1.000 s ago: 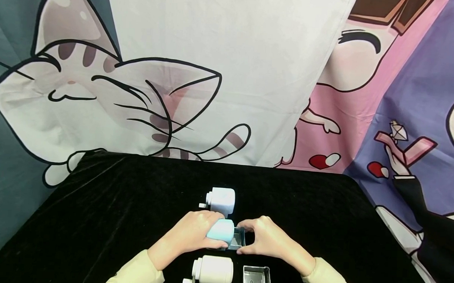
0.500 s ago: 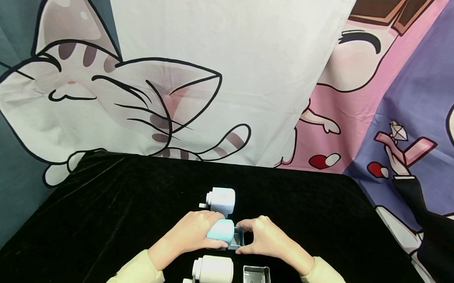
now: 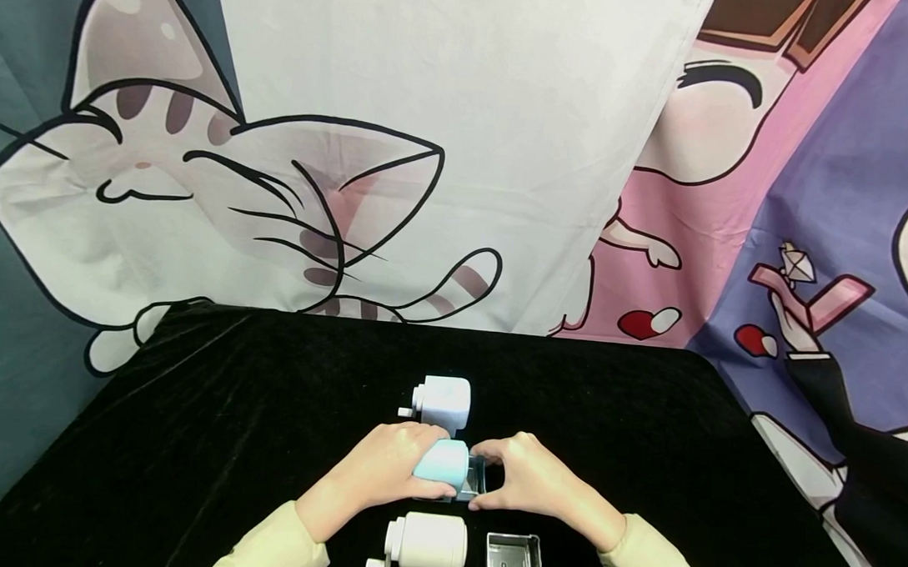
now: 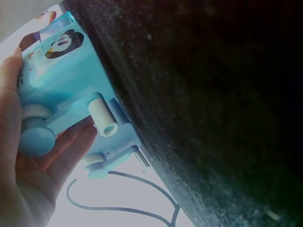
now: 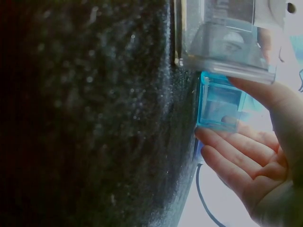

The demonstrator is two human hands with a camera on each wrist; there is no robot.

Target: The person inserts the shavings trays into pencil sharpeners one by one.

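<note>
A light-blue hand-crank pencil sharpener (image 3: 444, 462) stands in the middle of the row, gripped by my left hand (image 3: 389, 466) from its crank side. In the left wrist view, its crank handle (image 4: 102, 116) points out past the palm and a cartoon sticker (image 4: 64, 43) shows on its side. My right hand (image 3: 537, 482) pinches the sharpener's see-through blue drawer (image 3: 474, 476) between thumb and fingers. That drawer is partly inside the sharpener's right side. In the right wrist view, the fingers lie along the far wall of the blue drawer (image 5: 220, 101), the thumb at its near wall.
Behind stands a pale-blue sharpener (image 3: 446, 402). Nearer me are a cream sharpener (image 3: 431, 545) and, to its right, a clear drawer (image 3: 514, 559) lying apart from it. Black velvet cloth (image 3: 193, 458) covers the table, with a cartoon curtain (image 3: 459, 150) behind.
My right hand has shifted slightly left, sliding the blue drawer a little further into the light-blue sharpener. My left hand has kept its grip in place.
</note>
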